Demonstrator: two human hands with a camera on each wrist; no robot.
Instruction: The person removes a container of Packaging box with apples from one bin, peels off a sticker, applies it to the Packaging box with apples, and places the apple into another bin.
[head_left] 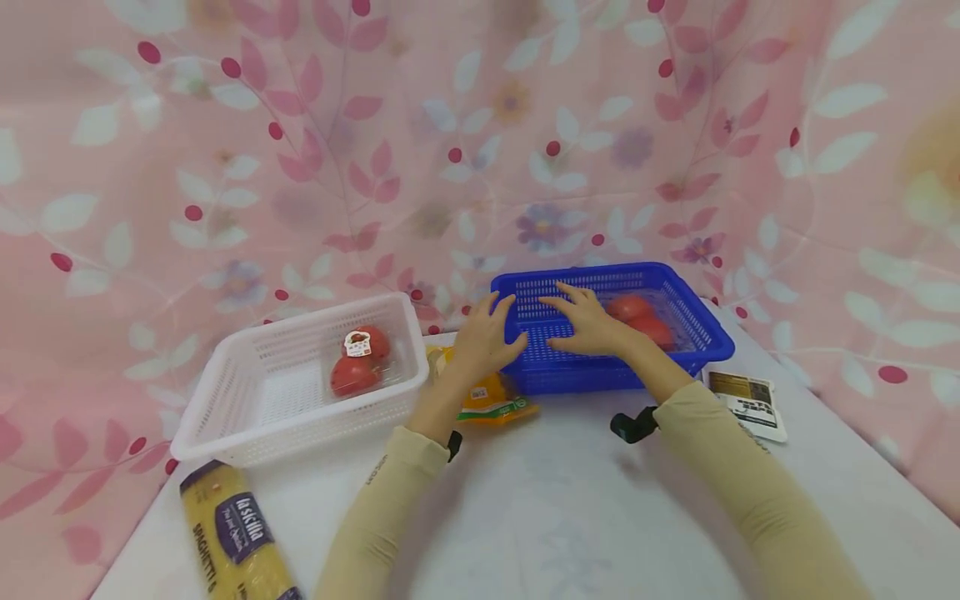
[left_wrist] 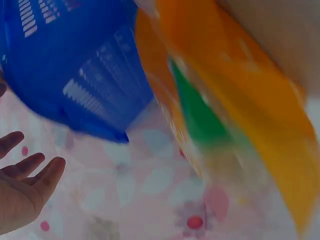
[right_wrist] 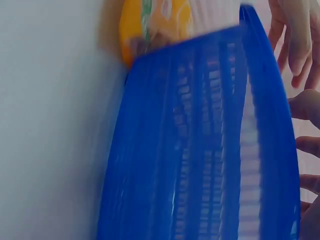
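Blue basket (head_left: 577,381) is on the surface (head_left: 540,508), left hand (head_left: 482,340) up at its left end, right hand (head_left: 588,325) over the middle, fingers spread on both, can't tell if they're touching it. Packed tomatoes (head_left: 654,330) sit in its right end. Orange bag (head_left: 491,398)'s just beside it, white basket (head_left: 322,436) further left.

White tabletop (head_left: 555,517); pink backdrop (head_left: 427,204) rising behind far edge, continuing along left and right edges; printed with pale leaves (head_left: 850,101), red berries (head_left: 148,52), scattered flowers (head_left: 542,227); soft light, blurred shadows
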